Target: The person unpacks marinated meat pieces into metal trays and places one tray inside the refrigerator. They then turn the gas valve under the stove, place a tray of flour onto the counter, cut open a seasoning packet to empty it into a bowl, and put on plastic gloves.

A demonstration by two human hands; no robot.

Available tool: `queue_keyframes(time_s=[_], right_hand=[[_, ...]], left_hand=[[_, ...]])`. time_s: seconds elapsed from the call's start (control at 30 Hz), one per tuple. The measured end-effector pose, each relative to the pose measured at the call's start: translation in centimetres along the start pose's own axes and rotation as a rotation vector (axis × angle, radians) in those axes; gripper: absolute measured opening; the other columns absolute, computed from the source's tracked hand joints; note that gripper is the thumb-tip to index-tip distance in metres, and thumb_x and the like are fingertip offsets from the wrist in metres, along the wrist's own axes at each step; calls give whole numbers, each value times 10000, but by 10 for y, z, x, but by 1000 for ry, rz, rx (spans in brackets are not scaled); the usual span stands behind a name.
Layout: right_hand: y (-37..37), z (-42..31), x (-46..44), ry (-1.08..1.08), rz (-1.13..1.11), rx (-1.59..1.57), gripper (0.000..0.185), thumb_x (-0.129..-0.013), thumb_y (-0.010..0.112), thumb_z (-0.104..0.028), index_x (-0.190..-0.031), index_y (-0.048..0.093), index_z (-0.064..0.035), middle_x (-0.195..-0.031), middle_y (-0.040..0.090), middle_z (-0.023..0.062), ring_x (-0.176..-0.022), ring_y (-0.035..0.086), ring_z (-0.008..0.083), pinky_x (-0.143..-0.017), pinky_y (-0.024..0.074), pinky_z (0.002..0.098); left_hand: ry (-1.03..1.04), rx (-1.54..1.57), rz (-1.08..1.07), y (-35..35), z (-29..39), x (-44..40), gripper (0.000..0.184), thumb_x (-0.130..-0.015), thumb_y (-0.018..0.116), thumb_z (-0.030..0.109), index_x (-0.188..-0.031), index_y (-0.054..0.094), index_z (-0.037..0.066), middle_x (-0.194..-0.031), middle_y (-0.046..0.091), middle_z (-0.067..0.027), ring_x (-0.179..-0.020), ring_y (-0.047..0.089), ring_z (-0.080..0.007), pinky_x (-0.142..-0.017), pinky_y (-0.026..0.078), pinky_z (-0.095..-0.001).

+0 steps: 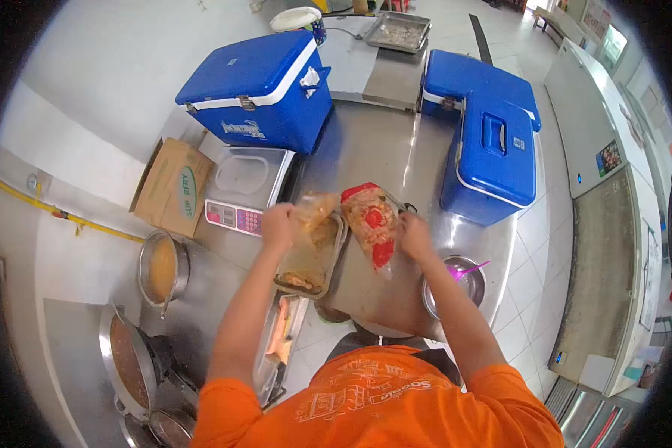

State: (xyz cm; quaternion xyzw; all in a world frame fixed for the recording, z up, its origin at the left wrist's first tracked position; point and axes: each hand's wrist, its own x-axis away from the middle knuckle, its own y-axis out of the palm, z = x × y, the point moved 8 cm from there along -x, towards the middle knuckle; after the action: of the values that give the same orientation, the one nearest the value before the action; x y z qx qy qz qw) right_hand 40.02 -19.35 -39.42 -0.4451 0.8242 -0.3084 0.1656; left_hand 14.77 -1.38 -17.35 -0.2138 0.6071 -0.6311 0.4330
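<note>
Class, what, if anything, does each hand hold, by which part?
The left hand holds a clear plastic bag by its left edge. The right hand is at the right edge of a red-printed plastic bag; its hold cannot be told.

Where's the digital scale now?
Head view, left of centre: the digital scale sits on the steel table, right of the cardboard box, in front of the left blue cooler.

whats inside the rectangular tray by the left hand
Brownish food shows at the near end of the tray. The plastic bag at the left hand covers part of the far end; anything beneath is hidden.
</note>
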Motion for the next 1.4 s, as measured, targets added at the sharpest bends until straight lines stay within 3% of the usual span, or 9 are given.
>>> queue_keyframes(time_s=[0.13,0.43,0.63,0.77,0.83,0.93,1.0,1.23,1.4], right_hand=[[-17,7,-53,-17,-21,517,230,-984,524,-202,-1123,680,-106,-1128,719,110,-1147,648,363,-897,506,553],[-29,84,-70,192,-308,386,260,-964,569,-223,-1144,730,-128,-1205,691,142,-1196,628,350,-960,512,519],[-66,79,-56,87,-117,544,261,-914,608,-195,-1121,722,-84,-1287,625,145,-1183,621,348,-967,501,530],[-86,69,-56,98,61,428,284,-923,595,-202,-1180,655,-98,-1287,615,147,-1183,607,353,-975,483,569],[-116,41,-36,110,145,355,290,-935,575,-196,-1206,622,-103,-1269,636,154,-1195,606,357,-970,481,581],[-91,62,-38,151,19,441,294,-948,553,-189,-1222,612,-102,-1223,674,164,-1189,618,374,-968,482,592],[-82,69,-47,179,-82,479,289,-950,547,-166,-1225,604,-93,-1210,671,164,-1179,631,370,-954,508,562],[-74,107,-54,287,-73,346,516,-806,726,-173,-1262,560,2,-1108,681,271,-1107,668,414,-931,547,510],[-98,41,39,472,-235,-673,604,-778,706,-73,-1356,552,20,-1073,707,165,-935,687,236,-801,551,341]], left_hand=[[79,98,7,-34,57,-43,181,-849,615,152,-794,745,39,-750,684,-212,-698,682,-385,-650,512,-448],[-174,190,-69,161,159,-28,194,-832,661,184,-936,764,56,-916,727,-196,-857,697,-378,-769,535,-473],[34,257,-130,156,234,12,292,-810,697,194,-1010,680,-19,-1101,664,-250,-1025,640,-418,-880,511,-496],[-44,71,235,61,132,67,632,-780,778,271,-1300,534,8,-1246,561,-241,-1202,507,-437,-1031,408,-523],[-626,13,474,52,7,139,666,-822,782,250,-1366,485,7,-1285,530,-229,-1182,541,-366,-1027,429,-521],[-1220,667,145,88,-77,204,505,-863,722,124,-1306,512,6,-1200,578,-198,-1046,617,-329,-867,559,-523],[-1150,1261,-170,151,-112,212,418,-877,686,61,-1261,531,9,-1148,602,-183,-992,653,-329,-787,611,-509],[-1309,1636,-13,163,-74,222,273,-914,631,33,-1177,567,-1,-1098,616,-166,-901,680,-302,-766,645,-467],[-1198,1550,-115,147,-42,226,278,-919,624,46,-1174,531,-12,-1123,619,-164,-976,675,-292,-778,648,-399]])
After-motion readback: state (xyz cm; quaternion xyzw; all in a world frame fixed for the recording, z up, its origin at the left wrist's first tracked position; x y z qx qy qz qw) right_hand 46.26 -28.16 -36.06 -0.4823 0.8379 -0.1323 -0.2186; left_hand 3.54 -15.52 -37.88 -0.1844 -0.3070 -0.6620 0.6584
